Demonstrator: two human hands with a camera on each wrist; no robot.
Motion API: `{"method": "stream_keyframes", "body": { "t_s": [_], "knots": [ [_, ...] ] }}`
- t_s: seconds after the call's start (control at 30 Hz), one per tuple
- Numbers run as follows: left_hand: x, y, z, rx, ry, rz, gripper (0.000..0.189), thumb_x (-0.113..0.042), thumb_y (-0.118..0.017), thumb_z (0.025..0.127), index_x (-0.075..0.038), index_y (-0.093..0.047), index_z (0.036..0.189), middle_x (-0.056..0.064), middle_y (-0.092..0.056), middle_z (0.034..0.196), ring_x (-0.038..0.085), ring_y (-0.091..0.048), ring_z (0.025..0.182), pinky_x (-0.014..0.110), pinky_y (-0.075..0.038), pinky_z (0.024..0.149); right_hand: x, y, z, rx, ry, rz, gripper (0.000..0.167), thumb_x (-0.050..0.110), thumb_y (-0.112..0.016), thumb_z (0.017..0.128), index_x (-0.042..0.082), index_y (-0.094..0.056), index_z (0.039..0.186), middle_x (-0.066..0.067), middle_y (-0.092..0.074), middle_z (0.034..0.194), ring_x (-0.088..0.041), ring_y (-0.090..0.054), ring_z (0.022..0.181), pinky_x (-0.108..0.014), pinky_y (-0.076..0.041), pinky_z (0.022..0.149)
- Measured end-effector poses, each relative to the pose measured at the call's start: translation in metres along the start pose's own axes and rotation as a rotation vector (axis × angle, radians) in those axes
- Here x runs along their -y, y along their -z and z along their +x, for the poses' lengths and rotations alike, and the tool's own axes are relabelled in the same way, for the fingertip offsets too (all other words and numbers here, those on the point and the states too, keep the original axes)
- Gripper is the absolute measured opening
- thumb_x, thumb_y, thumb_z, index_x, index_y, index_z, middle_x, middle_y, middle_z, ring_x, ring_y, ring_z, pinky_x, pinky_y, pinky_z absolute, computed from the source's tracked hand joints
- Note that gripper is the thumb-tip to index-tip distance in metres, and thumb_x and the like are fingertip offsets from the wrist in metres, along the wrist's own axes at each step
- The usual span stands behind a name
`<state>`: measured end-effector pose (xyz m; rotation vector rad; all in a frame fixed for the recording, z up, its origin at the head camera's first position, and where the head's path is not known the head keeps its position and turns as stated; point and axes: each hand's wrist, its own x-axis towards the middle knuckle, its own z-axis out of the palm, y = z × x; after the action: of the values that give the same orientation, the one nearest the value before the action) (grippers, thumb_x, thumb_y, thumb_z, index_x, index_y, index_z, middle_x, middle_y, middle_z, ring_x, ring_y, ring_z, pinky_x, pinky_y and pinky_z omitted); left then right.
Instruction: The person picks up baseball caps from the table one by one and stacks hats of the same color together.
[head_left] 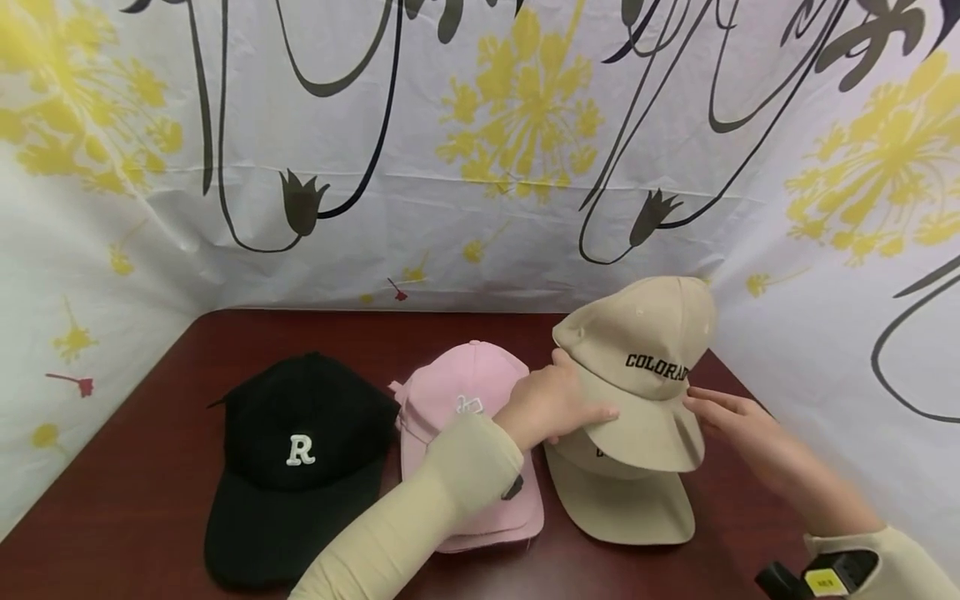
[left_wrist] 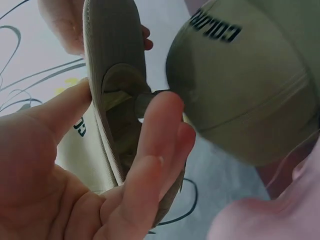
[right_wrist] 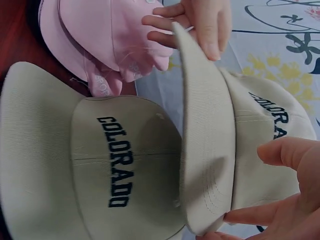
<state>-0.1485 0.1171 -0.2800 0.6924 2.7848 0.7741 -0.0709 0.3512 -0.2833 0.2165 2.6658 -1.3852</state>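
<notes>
A beige baseball cap (head_left: 637, 325) with dark COLORADO lettering is held up in both hands, its brim tilted down toward me. My left hand (head_left: 551, 404) grips the left side of its brim, thumb on top and fingers beneath. On the opposite side, my right hand (head_left: 772, 450) holds the brim's edge, its thumb by the crown in the right wrist view. Below it rests another beige COLORADO cap (head_left: 622, 510), partly covered by the raised one in the head view. The right wrist view shows the lower cap's full lettering (right_wrist: 117, 162).
Pink caps (head_left: 472, 371), stacked, sit left of the beige ones, partly behind my left forearm. A black cap (head_left: 300, 517) with a white R lies farther left. All rest on a dark red-brown table (head_left: 112, 475) bordered by a patterned white curtain (head_left: 465, 242).
</notes>
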Motion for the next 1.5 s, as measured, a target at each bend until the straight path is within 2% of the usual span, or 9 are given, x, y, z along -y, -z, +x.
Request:
{"method": "stream_keyframes", "body": {
  "t_s": [0.2,0.4,0.5,0.67,0.73,0.87,1.0,1.3,1.5],
  "knots": [
    [0.003,-0.02,-0.007,-0.008,0.002,0.018,0.079,-0.061,-0.065,0.073,-0.004,-0.035,0.119,0.0,-0.053,0.048,0.012,-0.05,0.033,0.026,-0.038,0.049,-0.01,-0.003,-0.008,-0.018,-0.022,-0.034,0.071,0.04,-0.038,0.098,-0.008,-0.013,0.142,-0.032,-0.014,0.144,-0.048,-0.016,0.128,-0.065,-0.017,0.094],
    [0.003,-0.036,-0.005,-0.055,-0.002,0.134,0.077,-0.065,-0.065,0.07,-0.005,-0.041,0.113,0.004,-0.06,0.079,0.016,-0.06,0.066,0.029,-0.043,0.058,-0.024,-0.009,-0.014,-0.065,0.011,-0.065,0.069,0.037,-0.04,0.098,-0.009,-0.015,0.142,-0.035,-0.015,0.142,-0.05,-0.012,0.129,-0.066,-0.017,0.093],
    [0.003,-0.043,-0.003,-0.039,0.014,0.172,0.082,-0.066,-0.064,0.069,-0.004,-0.042,0.116,0.005,-0.058,0.088,0.018,-0.06,0.075,0.03,-0.045,0.064,-0.029,-0.013,-0.015,-0.066,-0.01,-0.072,0.07,0.038,-0.04,0.098,-0.01,-0.014,0.141,-0.037,-0.016,0.14,-0.051,-0.013,0.128,-0.065,-0.019,0.094],
    [0.005,-0.049,-0.003,0.006,0.036,0.205,0.085,-0.066,-0.065,0.068,-0.002,-0.042,0.12,0.003,-0.059,0.079,0.019,-0.059,0.072,0.031,-0.043,0.072,-0.037,-0.021,-0.015,-0.026,-0.063,-0.089,0.074,0.04,-0.04,0.097,-0.012,-0.011,0.141,-0.038,-0.014,0.14,-0.051,-0.014,0.127,-0.062,-0.024,0.094],
    [0.005,-0.05,-0.004,0.029,0.04,0.209,0.087,-0.064,-0.065,0.07,0.0,-0.04,0.125,0.002,-0.059,0.074,0.017,-0.06,0.063,0.03,-0.042,0.074,-0.04,-0.024,-0.015,-0.013,-0.067,-0.098,0.074,0.039,-0.04,0.097,-0.013,-0.01,0.141,-0.037,-0.013,0.14,-0.051,-0.015,0.128,-0.06,-0.027,0.095],
    [0.004,-0.052,-0.006,0.061,0.052,0.22,0.087,-0.058,-0.066,0.073,0.001,-0.04,0.131,0.004,-0.064,0.088,0.015,-0.06,0.062,0.028,-0.045,0.071,-0.044,-0.03,-0.015,-0.007,-0.071,-0.115,0.072,0.037,-0.041,0.098,-0.014,-0.011,0.14,-0.038,-0.014,0.14,-0.05,-0.017,0.127,-0.057,-0.031,0.094],
    [0.003,-0.054,-0.008,0.062,0.049,0.29,0.07,-0.054,-0.069,0.072,-0.003,-0.054,0.117,0.004,-0.063,0.098,0.016,-0.06,0.08,0.029,-0.046,0.068,-0.045,-0.035,-0.014,-0.01,-0.083,-0.136,0.073,0.036,-0.041,0.097,-0.016,-0.011,0.139,-0.039,-0.014,0.139,-0.051,-0.018,0.127,-0.057,-0.03,0.094],
    [-0.002,-0.057,-0.015,0.154,0.044,0.458,0.038,-0.053,-0.068,0.073,-0.02,-0.07,0.092,-0.006,-0.063,0.091,0.012,-0.059,0.082,0.032,-0.045,0.07,-0.045,-0.042,-0.017,-0.031,-0.03,-0.211,0.069,0.034,-0.044,0.096,-0.017,-0.02,0.136,-0.039,-0.027,0.134,-0.05,-0.032,0.122,-0.054,-0.037,0.089],
    [0.0,-0.061,-0.02,0.134,0.0,0.542,0.034,-0.048,-0.071,0.069,-0.016,-0.069,0.082,-0.003,-0.062,0.083,0.014,-0.058,0.079,0.029,-0.045,0.067,-0.048,-0.045,-0.013,-0.001,-0.03,-0.23,0.069,0.033,-0.045,0.096,-0.021,-0.023,0.133,-0.04,-0.037,0.127,-0.048,-0.038,0.118,-0.052,-0.04,0.087]
  ]
}}
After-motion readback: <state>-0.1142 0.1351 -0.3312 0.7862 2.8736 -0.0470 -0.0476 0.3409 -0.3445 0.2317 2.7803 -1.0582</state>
